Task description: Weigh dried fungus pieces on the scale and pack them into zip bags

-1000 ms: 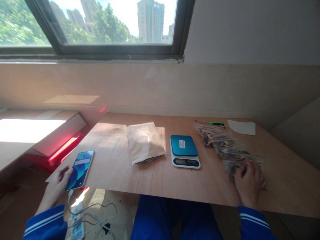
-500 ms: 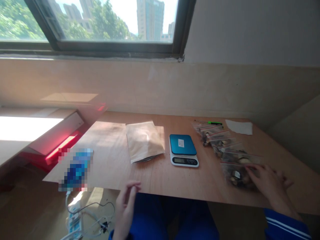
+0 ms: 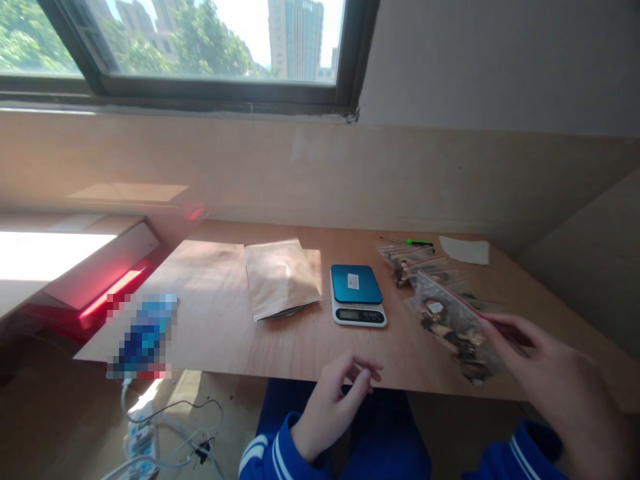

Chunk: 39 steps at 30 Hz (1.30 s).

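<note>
My right hand (image 3: 545, 360) pinches a clear zip-lock bag (image 3: 453, 330) by its red-striped top edge. The bag hangs tilted above the table's right side, with brown and dark dried pieces and a small white label in it. My left hand (image 3: 337, 397) is empty over the table's front edge, its fingers loosely curled and apart. A kitchen scale (image 3: 357, 293) with a blue plate and white body stands beyond it. More zip-lock bags (image 3: 405, 260) lie in an overlapping row behind the held one, partly hidden by it.
A brown paper pouch (image 3: 280, 280) lies left of the scale. A green-handled screwdriver (image 3: 417, 243) and a white paper (image 3: 465, 251) are at the back right. A blurred-out phone-like object (image 3: 145, 333) sits at the left edge, with a cable leading to a power strip (image 3: 140, 437) below.
My right hand has lifted the nearest zip-lock bag off the table. My left hand has moved right, nearer the scale. The view has shifted slightly.
</note>
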Each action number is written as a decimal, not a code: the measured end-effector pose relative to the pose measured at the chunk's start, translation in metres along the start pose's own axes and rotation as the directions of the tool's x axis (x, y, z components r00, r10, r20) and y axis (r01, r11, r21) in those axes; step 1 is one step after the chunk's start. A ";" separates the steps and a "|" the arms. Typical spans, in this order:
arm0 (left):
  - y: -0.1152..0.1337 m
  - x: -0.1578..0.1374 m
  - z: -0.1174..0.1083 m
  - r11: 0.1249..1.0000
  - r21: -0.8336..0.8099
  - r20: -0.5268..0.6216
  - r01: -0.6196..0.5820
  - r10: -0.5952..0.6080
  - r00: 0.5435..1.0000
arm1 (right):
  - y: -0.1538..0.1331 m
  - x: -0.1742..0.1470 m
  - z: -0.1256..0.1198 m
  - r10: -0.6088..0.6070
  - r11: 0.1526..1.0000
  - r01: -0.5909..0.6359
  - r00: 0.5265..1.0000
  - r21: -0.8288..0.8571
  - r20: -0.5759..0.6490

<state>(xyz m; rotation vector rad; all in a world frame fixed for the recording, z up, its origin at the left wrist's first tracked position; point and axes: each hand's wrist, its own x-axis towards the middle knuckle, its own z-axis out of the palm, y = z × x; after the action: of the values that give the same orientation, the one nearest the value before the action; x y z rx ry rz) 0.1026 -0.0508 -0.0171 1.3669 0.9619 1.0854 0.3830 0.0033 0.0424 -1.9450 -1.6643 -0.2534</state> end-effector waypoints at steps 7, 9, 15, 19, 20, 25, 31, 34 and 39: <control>0.008 0.055 0.015 0.945 -0.312 -0.302 -0.096 -0.003 0.953 | -0.120 -0.015 0.022 -0.189 0.807 0.145 0.982 0.572 0.017; 0.002 0.055 0.011 0.917 -0.391 -0.394 -0.080 -0.088 0.915 | -0.134 -0.022 0.032 -0.283 0.742 0.155 0.954 0.652 0.095; -0.008 0.040 -0.013 0.913 -0.401 -0.390 0.074 -0.243 0.888 | -0.142 -0.036 0.049 -0.496 0.643 0.147 0.828 0.752 0.262; -0.012 0.035 -0.020 0.917 -0.372 -0.389 0.147 -0.297 0.872 | -0.142 -0.043 0.054 -0.584 0.572 0.137 0.760 0.809 0.284; -0.014 0.033 -0.022 0.925 -0.350 -0.397 0.148 -0.289 0.871 | -0.141 -0.045 0.055 -0.596 0.559 0.131 0.750 0.819 0.287; -0.016 0.023 -0.037 0.970 -0.214 -0.379 0.110 -0.187 0.906 | -0.139 -0.052 0.053 -0.604 0.551 0.076 0.724 0.831 0.333; -0.018 0.017 -0.047 0.990 0.132 -0.381 0.056 -0.001 0.925 | -0.145 -0.053 0.054 -0.569 0.626 0.065 0.719 0.777 0.398; -0.016 0.017 -0.048 0.975 0.211 -0.418 0.069 0.026 0.908 | -0.151 -0.055 0.059 -0.547 0.658 0.078 0.732 0.749 0.406; -0.008 0.015 -0.051 0.955 0.274 -0.487 0.116 0.034 0.873 | -0.163 -0.062 0.063 -0.495 0.693 0.079 0.774 0.716 0.394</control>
<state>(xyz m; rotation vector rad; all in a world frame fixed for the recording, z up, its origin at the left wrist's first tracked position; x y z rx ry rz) 0.0571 -0.0224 -0.0237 1.3206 1.5713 1.3265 0.2007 -0.0047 0.0079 -1.2144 -2.0564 0.8064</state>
